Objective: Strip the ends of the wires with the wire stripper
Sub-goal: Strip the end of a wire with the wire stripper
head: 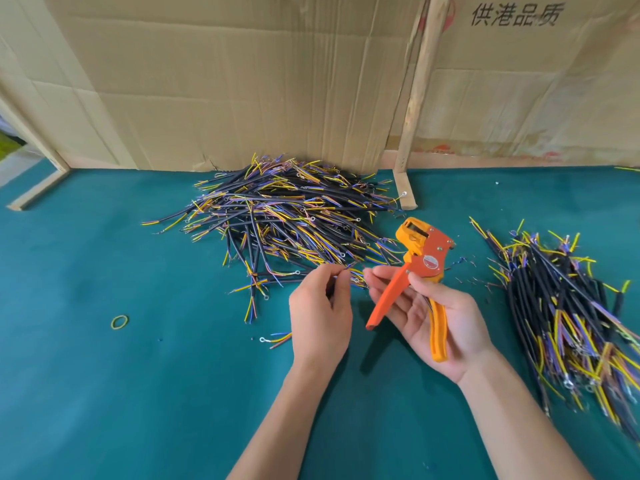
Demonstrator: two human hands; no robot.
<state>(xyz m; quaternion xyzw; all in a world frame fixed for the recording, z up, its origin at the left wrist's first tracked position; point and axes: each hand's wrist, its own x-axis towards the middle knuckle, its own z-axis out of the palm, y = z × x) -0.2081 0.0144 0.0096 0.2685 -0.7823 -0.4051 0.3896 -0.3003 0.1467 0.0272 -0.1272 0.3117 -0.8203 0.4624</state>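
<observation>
Right hand (438, 315) grips orange plastic wire stripper (417, 271), handles spread. Left hand (320, 306) pinches thin wire (349, 271) just left of it. Beyond: large wire heap (287, 216); right: bundled heap (568, 306) (stripped or pending, unclear).

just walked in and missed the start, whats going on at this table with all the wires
A person is stripping wire ends. The right hand holds an orange wire stripper with its handles spread, while the left hand pinches thin wire ends at the near edge of a big pile of cut wires on the green table. No wire is in the stripper's head. A second pile lies to the right, and a rubber band to the left.
</observation>
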